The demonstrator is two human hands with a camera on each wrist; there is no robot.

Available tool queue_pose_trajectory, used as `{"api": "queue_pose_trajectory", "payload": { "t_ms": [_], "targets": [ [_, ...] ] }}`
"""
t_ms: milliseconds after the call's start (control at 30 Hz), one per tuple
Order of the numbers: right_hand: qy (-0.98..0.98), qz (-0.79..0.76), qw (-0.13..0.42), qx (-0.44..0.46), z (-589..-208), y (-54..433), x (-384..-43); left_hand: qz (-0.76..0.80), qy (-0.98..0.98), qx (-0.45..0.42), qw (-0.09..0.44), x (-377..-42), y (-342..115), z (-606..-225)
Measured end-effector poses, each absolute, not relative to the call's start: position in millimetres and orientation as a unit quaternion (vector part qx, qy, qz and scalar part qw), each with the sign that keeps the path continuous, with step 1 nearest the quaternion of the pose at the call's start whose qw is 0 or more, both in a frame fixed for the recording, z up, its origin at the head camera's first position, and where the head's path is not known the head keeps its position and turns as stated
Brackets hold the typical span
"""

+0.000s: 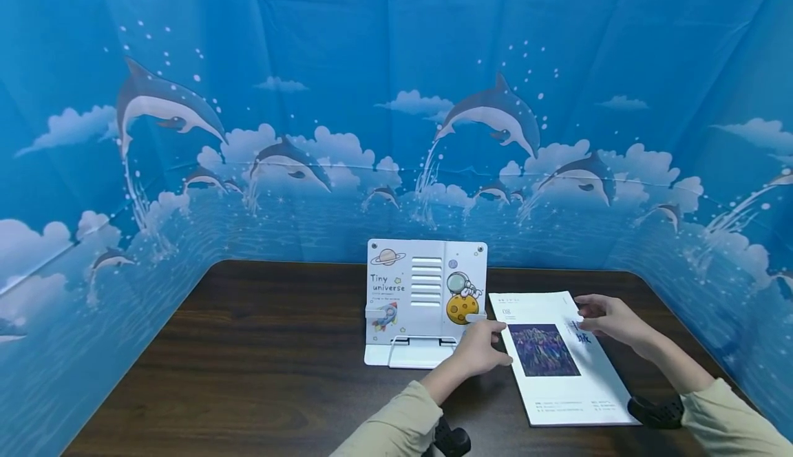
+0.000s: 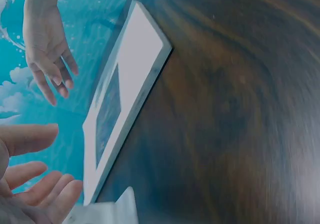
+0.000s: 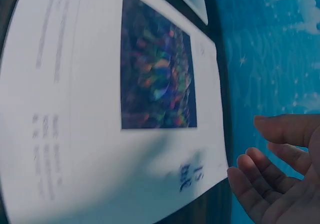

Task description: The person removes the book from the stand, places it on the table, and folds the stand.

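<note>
A white book [image 1: 548, 360] with a dark purple picture on its cover lies flat at the table's right side. My left hand [image 1: 480, 350] is at the book's left edge, thumb and fingers spread apart; in the left wrist view nothing lies between them. Over the upper right edge hovers my right hand [image 1: 613, 319], its fingers loosely bent and holding nothing in the right wrist view. Just left of the book stands a white book stand [image 1: 426, 299] with space drawings, tilted back, its wire support at the front. My left hand overlaps its lower right corner.
The dark wooden table [image 1: 266, 360] stretches to the left and front. Behind and at both sides hangs a blue curtain [image 1: 347, 44] printed with dolphins and clouds. A black wrist device [image 1: 452, 440] sits on the left wrist, another [image 1: 657, 412] on the right.
</note>
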State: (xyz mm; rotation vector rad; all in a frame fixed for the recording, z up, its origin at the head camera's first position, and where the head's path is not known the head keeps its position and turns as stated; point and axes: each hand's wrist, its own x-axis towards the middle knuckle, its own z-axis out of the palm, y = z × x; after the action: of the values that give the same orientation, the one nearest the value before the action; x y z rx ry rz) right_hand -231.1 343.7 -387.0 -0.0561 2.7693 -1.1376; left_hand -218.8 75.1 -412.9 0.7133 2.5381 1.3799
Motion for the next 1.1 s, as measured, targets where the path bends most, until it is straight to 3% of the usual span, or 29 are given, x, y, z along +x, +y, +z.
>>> {"api": "queue_pose_trajectory", "payload": {
  "t_ms": [233,533,1100],
  "targets": [
    [0.912,-0.400,0.067,-0.057,-378,321,-232,0.472,0.839,0.258,0.082,-223,42,-400],
    [0.902,-0.417,0.082,-0.072,-372,288,-236,0.514,0.819,0.252,0.025,-234,-28,-388],
    [0.879,-0.457,0.099,-0.093,-371,227,-254,0.465,0.843,0.181,-0.201,-250,-118,-391]
  ]
}}
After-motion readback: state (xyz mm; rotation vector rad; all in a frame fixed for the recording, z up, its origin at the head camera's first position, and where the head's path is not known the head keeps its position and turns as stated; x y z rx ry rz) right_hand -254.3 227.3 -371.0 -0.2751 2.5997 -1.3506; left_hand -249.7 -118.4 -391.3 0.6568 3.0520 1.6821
